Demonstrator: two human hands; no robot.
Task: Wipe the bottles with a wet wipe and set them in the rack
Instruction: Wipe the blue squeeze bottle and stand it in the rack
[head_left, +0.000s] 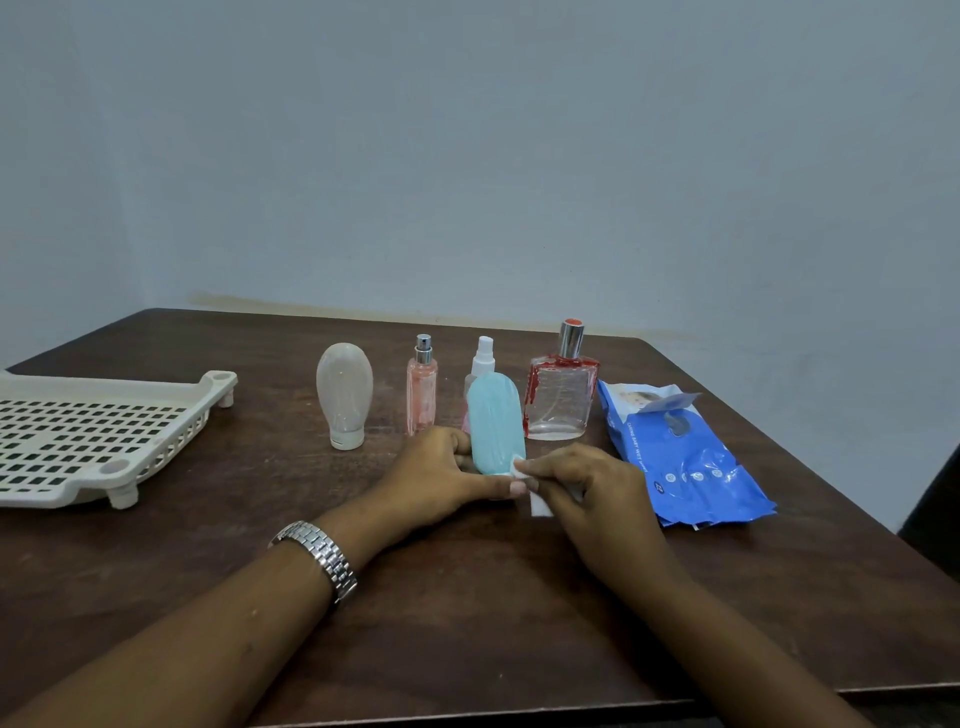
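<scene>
At the middle of the dark wooden table (467, 597), the left hand (436, 483) grips an upside-down turquoise plastic squeeze bottle (493, 421) while the right hand (587, 499) pinches a white wet wipe (519, 466) against it, the cream slotted plastic rack (93, 436) well apart at left

Left hand (441, 475) holds blue bottle (494, 423); right hand (587, 486) presses wipe (521, 466).

The rack (78, 431) runs off the left edge. The lower end of the blue bottle (493, 431) is hidden behind the left hand (441, 478) and right hand (587, 493). This bottle covers most of the white spray bottle (483, 356). The wet wipe (540, 504) is mostly buried in the right hand. Small print on the wipes pack (691, 467) is unreadable.
</scene>
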